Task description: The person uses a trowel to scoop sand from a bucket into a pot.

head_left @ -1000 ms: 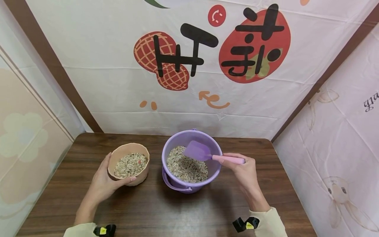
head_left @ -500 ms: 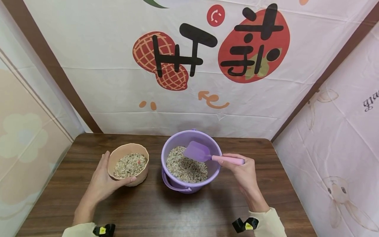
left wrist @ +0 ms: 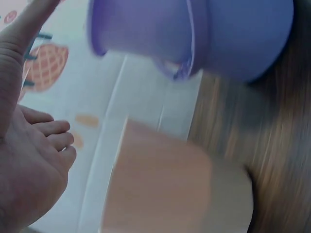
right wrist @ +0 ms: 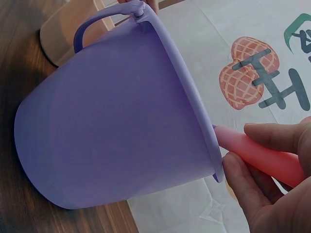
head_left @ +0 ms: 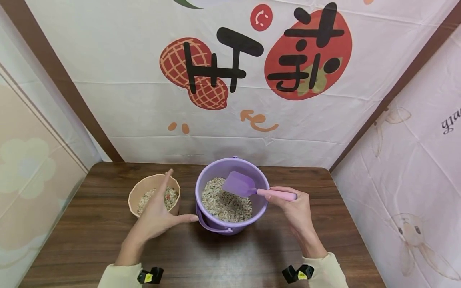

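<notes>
On the dark wooden surface (head_left: 90, 224), a purple bucket (head_left: 232, 195) half filled with mixed grain is set at the middle, and a tan bowl (head_left: 138, 196) holding a smaller portion of the same grain stands just to its left, the two near each other but apart. A small shovel (head_left: 252, 188), purple in the blade and pink in the handle, is held by the right hand (head_left: 293, 208): the handle is pinched between curled fingers and thumb, as the right wrist view shows plainly, with the blade poised over the grain inside the bucket, resting at or just above its far side. The left hand (head_left: 158, 216) is spread wide, fingers straight and thumb pointing toward the bucket; nothing is held by it, and it hovers in front of the bowl, between bowl and bucket.

The step in hand is judged to be scooping grain from bucket to bowl, with the blade not yet loaded. For the next move, the blade would need to be dipped and tilted under the grain, then carried level across the gap, while one of the two vessels is steadied by the free hand.
</notes>
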### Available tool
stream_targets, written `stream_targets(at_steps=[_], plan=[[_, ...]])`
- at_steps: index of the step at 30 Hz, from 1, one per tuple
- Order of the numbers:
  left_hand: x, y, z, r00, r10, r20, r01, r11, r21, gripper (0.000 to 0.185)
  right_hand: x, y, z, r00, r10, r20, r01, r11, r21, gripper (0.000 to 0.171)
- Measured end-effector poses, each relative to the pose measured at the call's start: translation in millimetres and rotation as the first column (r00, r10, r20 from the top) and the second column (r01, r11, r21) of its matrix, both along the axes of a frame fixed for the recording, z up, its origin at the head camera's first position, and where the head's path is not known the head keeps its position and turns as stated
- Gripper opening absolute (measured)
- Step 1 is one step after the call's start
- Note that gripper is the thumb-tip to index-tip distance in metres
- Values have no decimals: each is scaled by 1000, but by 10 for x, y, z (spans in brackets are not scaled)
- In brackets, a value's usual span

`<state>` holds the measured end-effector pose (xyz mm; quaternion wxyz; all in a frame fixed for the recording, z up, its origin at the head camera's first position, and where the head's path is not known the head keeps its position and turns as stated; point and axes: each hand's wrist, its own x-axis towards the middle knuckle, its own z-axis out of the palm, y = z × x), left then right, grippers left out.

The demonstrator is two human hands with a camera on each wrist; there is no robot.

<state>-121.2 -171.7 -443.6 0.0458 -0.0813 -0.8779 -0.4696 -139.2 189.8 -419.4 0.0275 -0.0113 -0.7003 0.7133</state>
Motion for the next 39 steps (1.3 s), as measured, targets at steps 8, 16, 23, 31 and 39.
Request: stream_targets(at_steps=[8,16,23,31,39], plan=[[-77,346,-2,995,-100,18,100,995,10,148,1,-1,2,1000,-14,2,14,1000,13,38],[-178,486,-52,987,-163,10,162,986,42,152,1,-7,0,1000,-9,-4,9,1000,13,36],[-220,513,-79,985,-169,40,167,984,64,155,-9,12,43,999,25,-22,-23,996,86,36],[-217,507,-86,984,-173,40,168,981,96,156,-57,-27,156,985,84,-152,-3,883,469,24],[-217,500,-99,985,-169,29,167,983,73,155,-117,-166,293,946,218,-239,26,685,728,22]])
